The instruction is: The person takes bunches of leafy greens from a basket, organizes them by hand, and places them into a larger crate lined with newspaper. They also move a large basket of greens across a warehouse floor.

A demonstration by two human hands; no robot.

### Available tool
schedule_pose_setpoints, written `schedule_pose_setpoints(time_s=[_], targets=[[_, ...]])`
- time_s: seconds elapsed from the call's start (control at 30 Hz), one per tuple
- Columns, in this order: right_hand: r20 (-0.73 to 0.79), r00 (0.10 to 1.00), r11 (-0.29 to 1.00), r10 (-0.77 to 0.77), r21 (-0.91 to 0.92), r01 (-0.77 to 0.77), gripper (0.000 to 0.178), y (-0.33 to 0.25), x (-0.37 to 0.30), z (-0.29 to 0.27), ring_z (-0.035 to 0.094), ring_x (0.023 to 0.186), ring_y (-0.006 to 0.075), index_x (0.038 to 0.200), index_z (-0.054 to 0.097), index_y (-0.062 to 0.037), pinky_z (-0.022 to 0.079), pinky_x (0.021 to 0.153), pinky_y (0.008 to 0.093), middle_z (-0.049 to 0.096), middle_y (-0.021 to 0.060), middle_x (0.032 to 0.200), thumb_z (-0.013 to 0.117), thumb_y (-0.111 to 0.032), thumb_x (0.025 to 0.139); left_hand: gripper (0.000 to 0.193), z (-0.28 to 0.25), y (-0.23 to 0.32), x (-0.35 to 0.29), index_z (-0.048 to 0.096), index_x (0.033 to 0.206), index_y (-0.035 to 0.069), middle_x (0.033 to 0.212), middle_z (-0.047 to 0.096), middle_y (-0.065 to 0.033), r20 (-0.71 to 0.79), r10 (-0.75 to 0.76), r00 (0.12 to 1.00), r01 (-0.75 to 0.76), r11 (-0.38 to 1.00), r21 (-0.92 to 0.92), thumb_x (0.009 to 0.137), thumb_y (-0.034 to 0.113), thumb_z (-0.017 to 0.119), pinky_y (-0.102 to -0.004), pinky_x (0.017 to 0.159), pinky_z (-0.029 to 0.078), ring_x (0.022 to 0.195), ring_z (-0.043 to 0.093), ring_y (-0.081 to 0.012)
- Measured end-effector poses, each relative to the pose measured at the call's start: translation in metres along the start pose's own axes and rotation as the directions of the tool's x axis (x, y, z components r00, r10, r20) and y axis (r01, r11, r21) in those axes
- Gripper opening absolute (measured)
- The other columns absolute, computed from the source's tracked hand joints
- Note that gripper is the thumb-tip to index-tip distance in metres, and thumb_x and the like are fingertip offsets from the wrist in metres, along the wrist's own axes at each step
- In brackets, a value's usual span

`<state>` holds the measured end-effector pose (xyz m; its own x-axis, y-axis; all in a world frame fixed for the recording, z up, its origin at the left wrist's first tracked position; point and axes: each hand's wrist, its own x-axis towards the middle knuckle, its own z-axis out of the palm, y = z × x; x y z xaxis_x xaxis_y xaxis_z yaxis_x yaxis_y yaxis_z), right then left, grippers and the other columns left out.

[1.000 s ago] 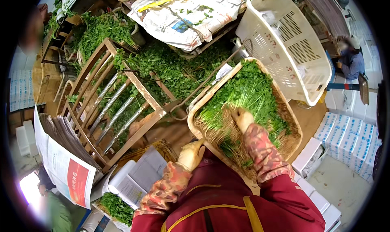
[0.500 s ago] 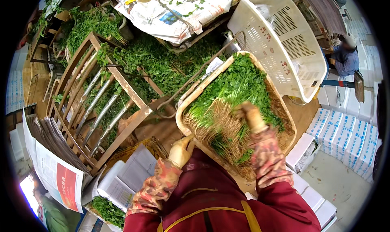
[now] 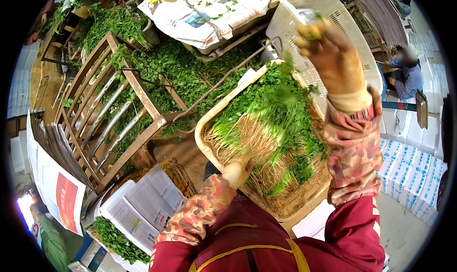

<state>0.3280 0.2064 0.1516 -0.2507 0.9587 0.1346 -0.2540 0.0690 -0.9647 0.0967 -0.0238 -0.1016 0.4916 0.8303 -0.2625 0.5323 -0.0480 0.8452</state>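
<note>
Leafy greens with long pale roots, like coriander [image 3: 252, 131], fill a shallow rectangular basket [image 3: 209, 153] in front of me. My left hand [image 3: 238, 171], gloved, is over the basket's near left edge. Its fingers curl at the root ends of a bunch there, partly hidden. My right hand [image 3: 328, 46], also gloved, is raised over the far right of the basket, in front of a tall white crate [image 3: 290, 17]. Its fingers are curled and blurred, with a small greenish bit at them that I cannot make out. Blurred leaves show below it.
On the left stands a brown chair frame [image 3: 138, 89] with metal bars, beside a heap of loose greens [image 3: 190, 77]. Stacked newspapers [image 3: 57, 186] lie at the lower left. White boxes [image 3: 409, 172] stand at the right. A seated person [image 3: 407, 79] is beyond the crate.
My right hand has lifted from the greens up toward the white crate. My left hand has moved right, from the basket's rim to the roots. Leaves in the basket have shifted.
</note>
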Motion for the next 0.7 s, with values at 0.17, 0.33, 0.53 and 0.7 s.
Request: schedule_pose_setpoints(time_s=[0.17,0.33,0.53,0.7], targets=[[0.472,0.798,0.904,-0.375,-0.002,0.426,0.044,-0.022,0.098,0.024,0.051,0.115,0.0213,0.129,0.044,-0.0024,0.043,0.098,0.0316,0.049,0.0115,0.127,0.055,-0.026,0.093,0.032,0.003,0.008,0.003,0.060,0.119,0.008,0.111,0.065,-0.0184,0.061,-0.015,0.998,0.017,0.999,-0.041,0.089,0.017,0.059,-0.0422,0.087,0.049,0.099,0.062,-0.0362],[-0.114,0.944,0.652,-0.311,-0.748,0.124,0.038,0.051,0.036,0.033,0.064,0.091,0.0207,0.125,0.056,-0.0102,0.054,0.082,0.0323,0.060,0.0139,0.119,0.060,-0.025,0.090,0.035,-0.002,-0.006,-0.002,0.057,0.123,0.008,0.112,0.064,-0.0182,-0.005,-0.143,0.990,0.143,0.990,-0.001,0.089,0.017,0.059,-0.0435,0.086,0.048,0.098,0.061,-0.0368],[-0.410,0.861,0.301,0.300,-0.816,-0.493,0.056,0.180,-0.094,-0.048,0.066,0.098,0.0263,0.130,0.053,-0.0084,0.052,0.090,0.0369,0.065,0.0162,0.114,0.067,-0.034,0.083,0.038,-0.003,-0.004,0.012,0.051,0.129,0.009,0.121,0.059,-0.0154,-0.047,-0.035,0.998,0.042,0.988,0.150,0.092,0.019,0.054,-0.0421,0.086,0.048,0.100,0.058,-0.0363],[-0.480,0.812,-0.059,0.332,-0.870,-0.490,0.058,0.203,-0.053,-0.081,0.066,0.094,0.0326,0.120,0.059,-0.0035,0.052,0.083,0.0388,0.067,0.0191,0.104,0.069,-0.043,0.078,0.045,0.000,0.000,0.026,0.045,0.135,0.008,0.133,0.049,-0.0149,0.019,-0.131,0.991,0.115,0.924,0.365,0.092,0.019,0.054,-0.0423,0.098,0.041,0.115,0.052,-0.0329]])
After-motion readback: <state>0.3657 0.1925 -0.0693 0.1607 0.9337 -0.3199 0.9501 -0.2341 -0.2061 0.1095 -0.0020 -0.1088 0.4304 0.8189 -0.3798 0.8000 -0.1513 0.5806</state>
